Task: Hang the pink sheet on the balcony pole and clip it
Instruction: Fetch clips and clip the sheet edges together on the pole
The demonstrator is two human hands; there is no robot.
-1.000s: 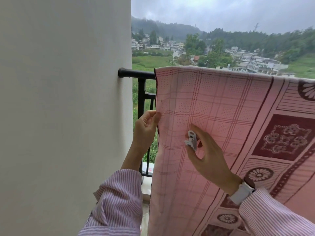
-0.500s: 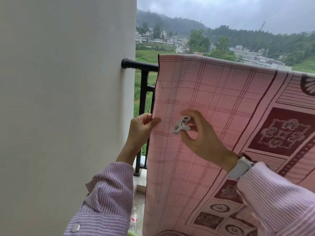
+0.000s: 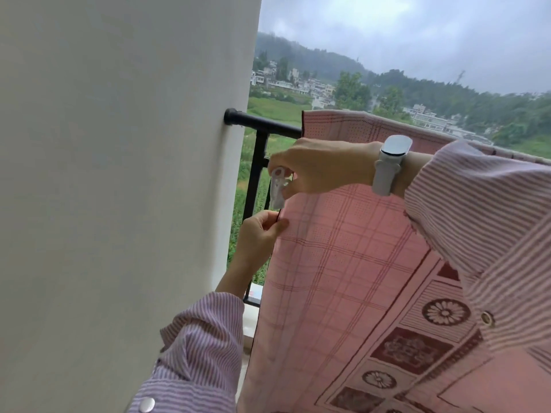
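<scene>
- Two hands work at the near edge of the pink checked cotton sheet with dark red flower panels [image 3: 343, 263]. The left hand [image 3: 262, 234] pinches that edge between thumb and fingers, in the same place as a second ago.
- The right hand [image 3: 322, 165] has risen and crossed to the left since then, from in front of the cloth up to its edge. It grips the small white plastic clothes clip [image 3: 278, 186], which now hangs with its mouth downward, just above the left hand (I cannot tell if the mouth is open).
- I judge that hanging is done and clipping is about to begin; the clip does not yet bite the cloth.
- The sheet lies folded over the black round metal balcony pole [image 3: 262, 123] and falls flat toward the viewer, its top edge smooth, the pole bare between sheet and white wall [image 3: 119, 174].
</scene>
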